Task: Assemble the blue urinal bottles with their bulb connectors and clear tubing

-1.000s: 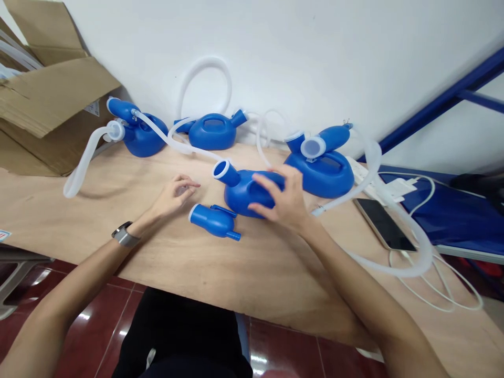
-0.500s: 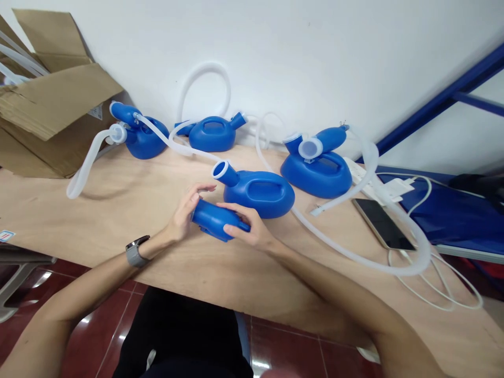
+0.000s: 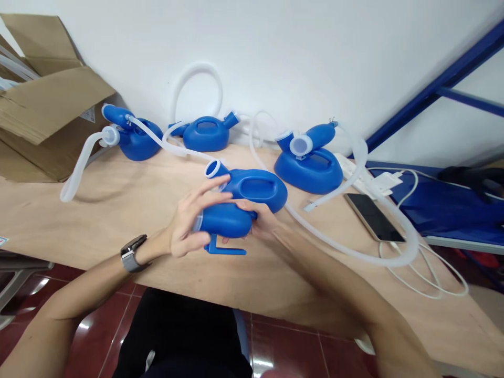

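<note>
A blue plastic urinal cup (image 3: pixel 230 220) with a white rim at its left end is held just above the table. Below it sticks out an L-shaped blue arm (image 3: pixel 226 251). My right hand (image 3: pixel 263 216) is closed around the cup's narrow right end. Around the rim end, my left hand (image 3: pixel 189 218) has its fingers spread; whether the palm touches the rim I cannot tell. Right behind the cup stands a blue urinal bottle (image 3: pixel 258 186) with an open, white-rimmed neck, partly covered by my left fingers.
Urinal bottles with cups and hoses stand at the back left (image 3: pixel 139 139), back middle (image 3: pixel 207 135) and right (image 3: pixel 311 170). A clear hose (image 3: pixel 354 257) curls past a phone (image 3: pixel 374 218), cables and a power strip. An open cardboard box (image 3: pixel 51 105) stands far left.
The cup has turned in my right hand, so its L-shaped arm now points down and shows fully. My left fingers have spread apart at the rim end. The view has shifted slightly.
</note>
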Demonstrator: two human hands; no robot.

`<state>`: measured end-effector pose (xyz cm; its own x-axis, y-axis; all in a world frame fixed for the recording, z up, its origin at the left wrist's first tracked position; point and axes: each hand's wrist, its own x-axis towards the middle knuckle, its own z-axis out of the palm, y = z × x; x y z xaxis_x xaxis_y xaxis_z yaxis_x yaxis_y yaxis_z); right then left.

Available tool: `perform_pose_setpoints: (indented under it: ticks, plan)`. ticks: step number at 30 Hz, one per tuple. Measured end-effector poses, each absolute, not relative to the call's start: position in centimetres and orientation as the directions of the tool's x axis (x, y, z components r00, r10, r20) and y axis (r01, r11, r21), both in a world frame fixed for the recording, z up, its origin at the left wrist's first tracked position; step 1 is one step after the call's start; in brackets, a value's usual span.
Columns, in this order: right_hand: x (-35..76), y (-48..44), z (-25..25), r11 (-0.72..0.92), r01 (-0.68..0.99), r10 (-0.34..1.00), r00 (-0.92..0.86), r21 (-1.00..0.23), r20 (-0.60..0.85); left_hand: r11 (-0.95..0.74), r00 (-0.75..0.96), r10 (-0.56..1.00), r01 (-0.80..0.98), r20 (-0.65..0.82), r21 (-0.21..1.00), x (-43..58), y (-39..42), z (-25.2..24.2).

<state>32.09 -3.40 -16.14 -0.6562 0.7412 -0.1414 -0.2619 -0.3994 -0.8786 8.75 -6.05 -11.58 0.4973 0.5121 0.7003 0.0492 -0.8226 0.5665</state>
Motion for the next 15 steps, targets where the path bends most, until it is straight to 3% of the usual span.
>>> perform_pose_setpoints:
  ticks: [2,4,6,8,10,12,15]
  plan:
    - [32.3,-2.9,-15.5,-0.364,-0.234,0.755,-0.640,-0.902,-0.139,-0.713,0.344,0.681,0.113,0.646,0.692,9.3,-5.0,-11.7]
    - [32.6,-2.6,-14.9,-0.229,-0.191,0.812,-0.578,-0.955,-0.079,-0.544,0.160,0.837,0.145,0.523,0.826,9.7,-3.6,-11.9]
    - [32.8,-2.6,-14.3,0.025,-0.072,0.873,-0.484,-0.997,0.057,-0.398,0.075,0.917,0.162,0.391,0.903,9.8,-2.5,-12.0]
    - [33.0,-3.0,-13.9,0.315,0.090,0.882,-0.396,-0.945,0.257,-0.337,0.051,0.941,0.188,0.333,0.923,9.6,-2.0,-11.8]
    - [33.0,-3.6,-13.8,0.583,0.234,0.791,-0.383,-0.778,0.478,-0.343,-0.031,0.935,0.183,0.354,0.921,9.4,-2.0,-11.5]
    - [32.8,-4.3,-14.1,0.772,0.354,0.635,-0.441,-0.527,0.634,-0.320,-0.136,0.932,0.132,0.337,0.938,9.5,-2.5,-11.2]
    - [32.7,-4.8,-15.0,0.812,0.535,0.522,-0.492,-0.231,0.697,-0.252,-0.154,0.953,0.066,0.260,0.965,10.4,-3.8,-10.7]
